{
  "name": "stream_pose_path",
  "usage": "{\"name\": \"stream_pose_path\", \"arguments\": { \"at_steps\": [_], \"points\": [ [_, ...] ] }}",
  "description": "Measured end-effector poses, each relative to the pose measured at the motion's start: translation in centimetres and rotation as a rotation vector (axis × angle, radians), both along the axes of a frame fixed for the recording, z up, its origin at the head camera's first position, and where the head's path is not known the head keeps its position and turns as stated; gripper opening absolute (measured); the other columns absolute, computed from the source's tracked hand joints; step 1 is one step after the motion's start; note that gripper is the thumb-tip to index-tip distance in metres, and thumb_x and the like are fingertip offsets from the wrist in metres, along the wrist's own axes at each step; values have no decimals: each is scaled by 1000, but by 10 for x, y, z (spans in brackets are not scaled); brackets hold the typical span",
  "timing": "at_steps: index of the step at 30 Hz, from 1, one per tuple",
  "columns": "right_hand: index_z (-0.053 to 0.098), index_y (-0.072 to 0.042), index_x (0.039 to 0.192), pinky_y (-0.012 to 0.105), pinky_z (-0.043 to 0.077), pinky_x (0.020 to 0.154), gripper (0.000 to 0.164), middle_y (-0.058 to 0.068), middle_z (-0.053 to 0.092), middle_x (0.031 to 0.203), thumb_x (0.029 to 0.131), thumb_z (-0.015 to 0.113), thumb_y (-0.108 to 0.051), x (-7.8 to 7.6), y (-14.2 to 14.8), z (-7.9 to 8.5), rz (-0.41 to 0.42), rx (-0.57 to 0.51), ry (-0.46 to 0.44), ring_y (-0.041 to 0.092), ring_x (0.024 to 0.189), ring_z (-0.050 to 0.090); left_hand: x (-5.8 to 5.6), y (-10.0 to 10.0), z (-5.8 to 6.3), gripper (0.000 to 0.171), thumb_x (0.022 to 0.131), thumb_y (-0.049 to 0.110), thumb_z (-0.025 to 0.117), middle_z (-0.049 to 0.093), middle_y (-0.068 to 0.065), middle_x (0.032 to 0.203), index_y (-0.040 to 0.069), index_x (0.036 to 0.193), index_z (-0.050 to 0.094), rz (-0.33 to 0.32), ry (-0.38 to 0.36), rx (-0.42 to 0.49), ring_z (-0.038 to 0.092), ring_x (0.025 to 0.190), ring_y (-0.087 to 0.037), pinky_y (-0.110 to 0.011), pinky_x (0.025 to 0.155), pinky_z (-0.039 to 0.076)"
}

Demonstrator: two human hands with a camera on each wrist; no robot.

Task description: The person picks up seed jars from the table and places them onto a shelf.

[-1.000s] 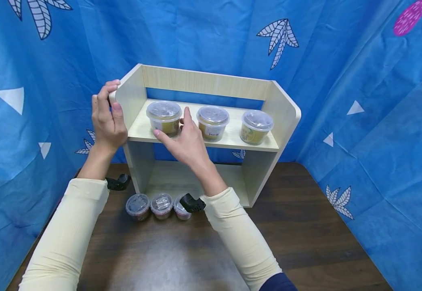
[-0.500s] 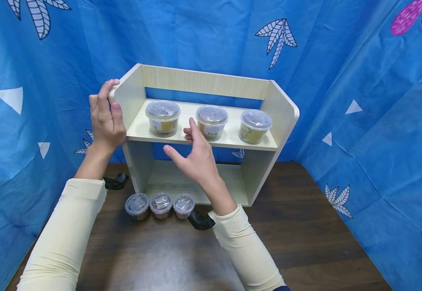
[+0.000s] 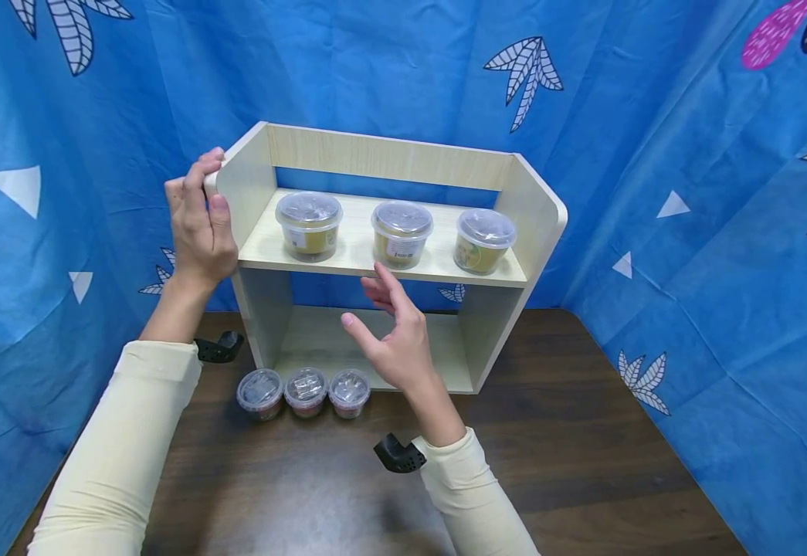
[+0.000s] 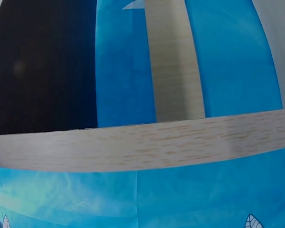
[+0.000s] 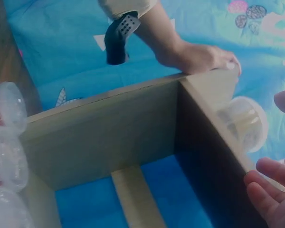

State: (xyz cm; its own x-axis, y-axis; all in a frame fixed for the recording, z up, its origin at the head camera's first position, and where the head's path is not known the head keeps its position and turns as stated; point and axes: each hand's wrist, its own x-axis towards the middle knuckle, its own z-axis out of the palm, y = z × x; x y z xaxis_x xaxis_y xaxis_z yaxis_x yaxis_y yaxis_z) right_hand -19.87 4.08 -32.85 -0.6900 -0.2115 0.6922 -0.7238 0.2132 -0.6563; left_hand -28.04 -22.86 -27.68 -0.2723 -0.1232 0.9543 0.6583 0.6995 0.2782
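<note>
A pale two-tier wooden shelf [image 3: 389,147] stands on the table. My left hand [image 3: 201,228] grips the upper front edge of its left side panel; in the right wrist view the same hand [image 5: 194,59] is bent over the panel's corner. On the upper tier sit a left tub [image 3: 309,226], a middle tub [image 3: 403,234] and a right tub [image 3: 484,241], all clear-lidded with yellowish contents. My right hand [image 3: 399,332] hovers before the shelf, below the middle tub, fingers extended and thumb apart, holding nothing. The left wrist view shows shelf boards [image 4: 175,61] but no fingers.
Three smaller lidded cups stand in a row on the dark wooden table [image 3: 292,479], by the shelf's lower front edge: a left cup [image 3: 260,392], a middle cup [image 3: 306,391] and a right cup [image 3: 350,391]. A blue patterned curtain [image 3: 375,62] hangs behind and at both sides.
My right hand has drawn away from beside the left tub, moving down, right and toward me. The tubs stay on the upper tier. My left hand keeps its place on the panel.
</note>
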Motion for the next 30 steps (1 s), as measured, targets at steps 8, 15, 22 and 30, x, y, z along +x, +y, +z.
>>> {"name": "stream_pose_path", "arguments": {
  "at_steps": [8,15,22,30],
  "points": [
    [47,1,141,36,48,97,61,15,63,128,87,72,-13,2,9,-20,-17,-22,-12,25,112,63,2,1,-1,43,94,21,39,51,-8,145,2,132,46,8,-21,6,44,118,-30,-34,91,40],
    [50,-1,140,39,50,94,60,14,63,127,86,74,-11,3,16,-31,-8,-31,-26,25,111,63,1,2,0,43,95,21,39,53,-9,141,0,131,45,-9,-11,17,51,120,-29,-44,95,48],
    [50,-2,140,40,50,93,62,13,62,130,85,75,-14,3,21,-43,-5,-11,-58,25,112,62,2,2,1,47,96,29,37,53,-6,141,-1,132,45,-14,7,16,50,121,-26,-43,94,48],
    [50,-2,140,42,51,92,63,14,62,129,83,76,-15,1,26,-59,22,-18,-66,27,111,62,1,4,0,48,96,30,37,54,-5,140,-2,130,46,-3,20,30,51,120,-25,-43,93,49]
  ]
}}
